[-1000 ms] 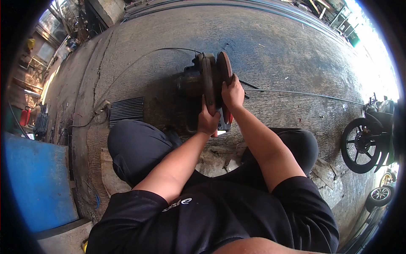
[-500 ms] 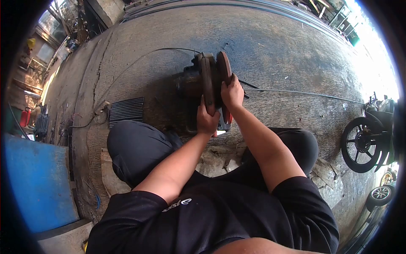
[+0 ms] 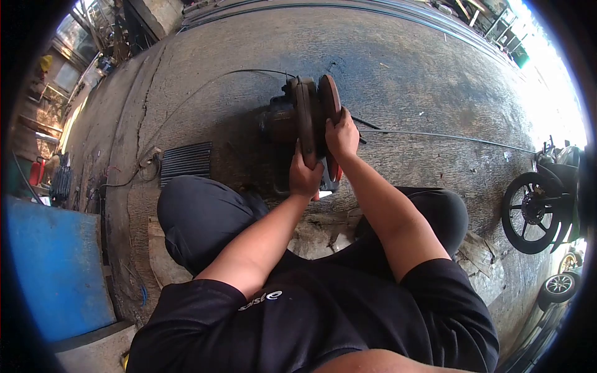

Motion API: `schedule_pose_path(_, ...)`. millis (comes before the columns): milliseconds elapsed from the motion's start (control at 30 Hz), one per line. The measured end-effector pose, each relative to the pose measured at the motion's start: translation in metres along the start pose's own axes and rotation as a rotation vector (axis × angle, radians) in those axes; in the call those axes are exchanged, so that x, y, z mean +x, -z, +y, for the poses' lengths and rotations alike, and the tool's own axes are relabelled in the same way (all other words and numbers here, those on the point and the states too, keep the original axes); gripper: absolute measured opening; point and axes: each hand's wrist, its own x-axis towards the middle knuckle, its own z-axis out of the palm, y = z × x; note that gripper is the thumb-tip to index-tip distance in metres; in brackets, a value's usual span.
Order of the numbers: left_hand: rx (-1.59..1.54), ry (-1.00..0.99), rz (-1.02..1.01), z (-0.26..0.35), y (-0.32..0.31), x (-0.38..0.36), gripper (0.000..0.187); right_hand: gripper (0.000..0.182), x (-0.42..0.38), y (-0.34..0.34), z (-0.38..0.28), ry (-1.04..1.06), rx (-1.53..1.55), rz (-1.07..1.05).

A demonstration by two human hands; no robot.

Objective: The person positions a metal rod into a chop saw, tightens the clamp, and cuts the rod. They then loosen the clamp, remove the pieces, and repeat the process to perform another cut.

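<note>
A dark machine (image 3: 280, 124) with a motor body and an upright guard stands on the floor in front of my crossed legs. To the right of the guard is a reddish-brown disc (image 3: 330, 93), seen nearly edge-on. My left hand (image 3: 306, 177) is at the near end of the guard, fingers bent, and what it holds there is hidden. My right hand (image 3: 342, 137) rests against the right side of the disc with its fingers curled round the edge. Something small and white (image 3: 324, 194) shows just below my left hand.
Dark rods (image 3: 186, 161) lie side by side left of the machine. A cable (image 3: 205, 87) curves behind them. A blue panel (image 3: 56, 267) is at the left, a motorcycle wheel (image 3: 530, 211) at the right. Long bars (image 3: 292, 6) run along the far floor.
</note>
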Motion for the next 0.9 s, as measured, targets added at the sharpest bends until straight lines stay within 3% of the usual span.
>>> schedule_pose_path(900,-0.039,-0.025,0.017,-0.0029,-0.0019,0.0014,0.078,0.044,0.0007,-0.0017,-0.0007,0.011,-0.008,0.06)
